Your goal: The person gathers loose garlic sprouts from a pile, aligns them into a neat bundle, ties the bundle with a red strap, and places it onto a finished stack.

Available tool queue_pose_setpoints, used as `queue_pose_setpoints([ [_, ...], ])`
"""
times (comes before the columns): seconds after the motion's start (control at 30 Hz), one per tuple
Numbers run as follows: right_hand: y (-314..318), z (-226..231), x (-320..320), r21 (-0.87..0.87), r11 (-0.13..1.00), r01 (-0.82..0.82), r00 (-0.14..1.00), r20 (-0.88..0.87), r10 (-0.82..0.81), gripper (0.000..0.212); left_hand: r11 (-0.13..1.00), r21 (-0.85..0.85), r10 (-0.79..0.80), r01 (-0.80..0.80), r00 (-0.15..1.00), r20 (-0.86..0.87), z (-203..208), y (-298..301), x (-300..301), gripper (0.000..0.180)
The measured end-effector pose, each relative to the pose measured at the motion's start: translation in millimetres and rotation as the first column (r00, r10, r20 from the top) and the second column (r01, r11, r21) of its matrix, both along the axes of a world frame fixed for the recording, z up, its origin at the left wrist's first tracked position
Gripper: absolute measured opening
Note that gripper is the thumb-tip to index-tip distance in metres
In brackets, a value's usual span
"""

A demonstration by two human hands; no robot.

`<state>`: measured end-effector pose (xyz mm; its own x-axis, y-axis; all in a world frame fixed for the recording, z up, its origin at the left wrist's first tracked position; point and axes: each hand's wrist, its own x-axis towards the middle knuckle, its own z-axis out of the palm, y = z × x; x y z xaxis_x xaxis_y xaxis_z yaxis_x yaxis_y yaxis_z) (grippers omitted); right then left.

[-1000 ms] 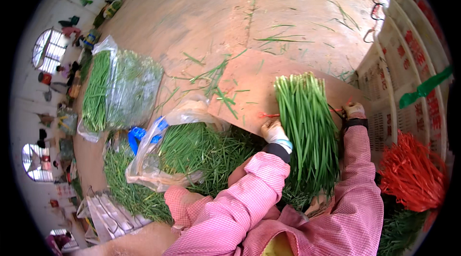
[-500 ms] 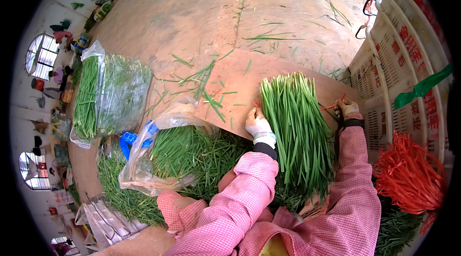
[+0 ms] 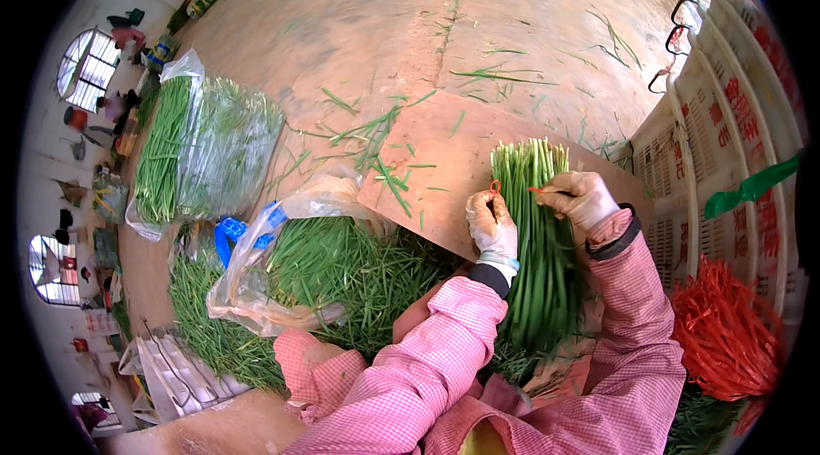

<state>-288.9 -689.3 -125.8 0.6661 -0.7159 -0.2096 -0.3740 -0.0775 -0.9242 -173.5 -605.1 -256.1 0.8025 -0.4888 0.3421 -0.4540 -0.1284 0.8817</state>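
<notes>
Head view. A bundle of green stalks (image 3: 538, 276) lies over the right part of a brown board (image 3: 448, 199), its pale cut ends on the board and its leafy ends overhanging the near edge. The long axis runs away from the person, nearly straight; the cut ends point to the board's far side, the leaf tips toward the wearer. The left hand (image 3: 494, 229), at the bundle's left side over the board, is closed, fingertips pinching one end of a red tie (image 3: 495, 187). The right hand (image 3: 585, 201), above the bundle, pinches the other end narrowly between thumb and forefinger. Judged from this state, the stalks are gathered and aligned and the tie probably passes beneath them, though that stretch is hidden; fastening appears not yet done. Left of the board: an open plastic bag (image 3: 243, 310) with loose greens; right of it: a bunch of red strands (image 3: 726, 331).
</notes>
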Motion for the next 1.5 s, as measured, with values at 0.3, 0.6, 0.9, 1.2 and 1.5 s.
queue_pose_setpoints([
  [0.3, -4.9, -54.2, 42.3, -0.359, 0.905, -0.230, 0.968, -0.176, 0.177, 0.012, 0.996, 0.016, -0.078, 0.087, 0.951, -0.301, -15.3, -3.6, 1.8, 0.014],
  [0.6, -0.1, -3.8, 7.7, 0.219, 0.969, 0.114, 0.993, 0.013, -0.120, 0.013, 0.963, -0.245, -0.136, -0.114, 0.578, -0.805, -42.0, -12.0, 8.1, 0.008],
  [0.9, -11.2, -1.3, 9.9, -0.077, 0.993, -0.089, 0.994, 0.058, 0.093, 0.011, 0.995, -0.101, -0.039, 0.017, 0.974, -0.225, -9.1, -11.7, -6.8, 0.008],
  [1.2, 4.6, -47.7, 49.9, -0.415, 0.902, -0.118, 0.929, -0.367, -0.048, 0.012, 0.965, -0.235, -0.042, -0.113, 0.823, -0.566, -19.8, -12.8, -10.2, 0.007],
  [1.5, 15.8, -53.5, 61.3, -0.532, 0.841, -0.096, 0.881, -0.438, -0.176, 0.016, 0.958, -0.285, -0.125, 0.020, 0.927, -0.353, -21.1, -4.5, -12.9, 0.013],
])
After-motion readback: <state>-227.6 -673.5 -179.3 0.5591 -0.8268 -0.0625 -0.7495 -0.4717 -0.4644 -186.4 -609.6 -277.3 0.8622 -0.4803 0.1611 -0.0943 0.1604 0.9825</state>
